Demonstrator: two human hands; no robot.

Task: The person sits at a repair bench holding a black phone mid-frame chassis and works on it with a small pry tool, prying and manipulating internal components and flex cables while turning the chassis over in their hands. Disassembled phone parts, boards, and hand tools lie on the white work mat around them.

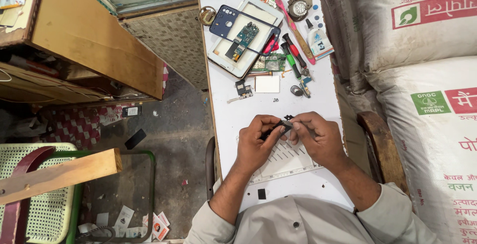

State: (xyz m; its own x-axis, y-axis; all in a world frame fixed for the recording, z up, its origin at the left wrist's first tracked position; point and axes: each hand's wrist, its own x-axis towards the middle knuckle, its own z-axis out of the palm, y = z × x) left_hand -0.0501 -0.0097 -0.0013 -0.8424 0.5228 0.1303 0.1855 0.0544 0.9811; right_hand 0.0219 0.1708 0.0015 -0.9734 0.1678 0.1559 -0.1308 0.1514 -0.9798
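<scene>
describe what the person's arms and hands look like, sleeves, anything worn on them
Both hands, the left hand and the right hand, are bare: no gloves, and no rings or watch that show. The forearms are uncovered, with the light grey shirt sleeves pushed up to about the elbows. The shirt has a dark button at the front.

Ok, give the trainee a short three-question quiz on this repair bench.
1. True or false: both hands grip the small black flat part together.
2. The dark blue plastic phone frame lies on: A) the white rectangular tray B) the green plastic basket C) the printed sacks.
3. Which hand's fingers pinch the part's upper end?

Key: 1 true. 2 A. 3 the right hand; the left hand holds the lower end.
</scene>
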